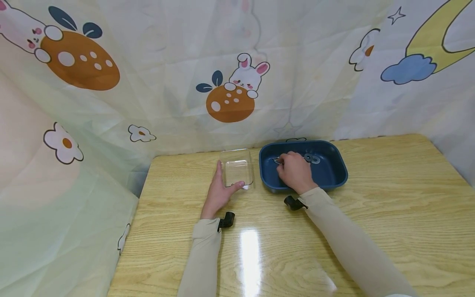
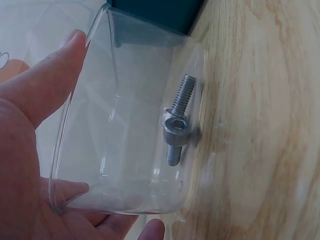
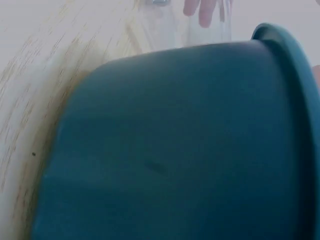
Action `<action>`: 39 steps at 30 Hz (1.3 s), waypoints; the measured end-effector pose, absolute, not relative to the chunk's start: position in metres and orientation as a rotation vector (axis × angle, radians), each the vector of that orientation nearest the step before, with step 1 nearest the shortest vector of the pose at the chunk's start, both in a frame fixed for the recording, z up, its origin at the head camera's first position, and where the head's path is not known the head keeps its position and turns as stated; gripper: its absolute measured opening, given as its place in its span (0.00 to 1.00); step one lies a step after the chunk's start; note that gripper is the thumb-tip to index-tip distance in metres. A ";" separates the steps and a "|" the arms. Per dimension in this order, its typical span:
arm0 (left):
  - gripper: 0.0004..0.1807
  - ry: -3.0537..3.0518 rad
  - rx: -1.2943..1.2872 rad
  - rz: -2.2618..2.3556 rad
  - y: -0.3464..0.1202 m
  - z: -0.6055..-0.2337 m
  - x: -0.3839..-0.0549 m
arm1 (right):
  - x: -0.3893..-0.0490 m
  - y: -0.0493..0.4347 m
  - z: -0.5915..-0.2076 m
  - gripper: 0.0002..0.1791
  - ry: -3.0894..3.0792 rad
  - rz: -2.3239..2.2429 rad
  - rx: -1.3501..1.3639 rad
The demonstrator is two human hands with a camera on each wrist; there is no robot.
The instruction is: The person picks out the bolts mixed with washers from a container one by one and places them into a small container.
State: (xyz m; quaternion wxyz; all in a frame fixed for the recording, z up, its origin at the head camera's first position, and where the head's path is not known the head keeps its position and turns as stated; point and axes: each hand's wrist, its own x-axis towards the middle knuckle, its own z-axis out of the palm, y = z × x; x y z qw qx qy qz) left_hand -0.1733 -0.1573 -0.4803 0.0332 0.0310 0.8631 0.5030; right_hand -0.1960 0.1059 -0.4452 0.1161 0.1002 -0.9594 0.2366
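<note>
A clear plastic box [image 1: 237, 167] sits on the table, and my left hand [image 1: 219, 192] holds its near left corner, thumb along the near rim and fingers down the left side. Inside it, the left wrist view shows two metal bolts [image 2: 175, 127], one crossing the other. My right hand [image 1: 297, 171] reaches down into a dark blue tub [image 1: 332, 175] with bent fingers. Thin metal pieces [image 1: 276, 159] show by its fingertips, and I cannot tell whether it pinches one. Metal washers [image 1: 314, 159] lie in the tub just right of the knuckles.
The tub stands right of the box, both near the back edge of the wooden table [image 1: 389, 198]. Behind them hangs a printed cloth [image 1: 178, 90]. In the right wrist view the tub's outer wall [image 3: 175, 140] blocks the sight of the right hand.
</note>
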 end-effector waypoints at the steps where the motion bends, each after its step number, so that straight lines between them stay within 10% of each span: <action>1: 0.65 2.657 0.097 1.548 -0.157 -0.480 -0.173 | -0.195 0.105 -0.445 0.09 -2.797 0.695 0.301; 39: 0.65 2.643 0.119 1.581 -0.158 -0.481 -0.172 | -0.179 0.065 -0.434 0.07 -2.614 0.733 0.462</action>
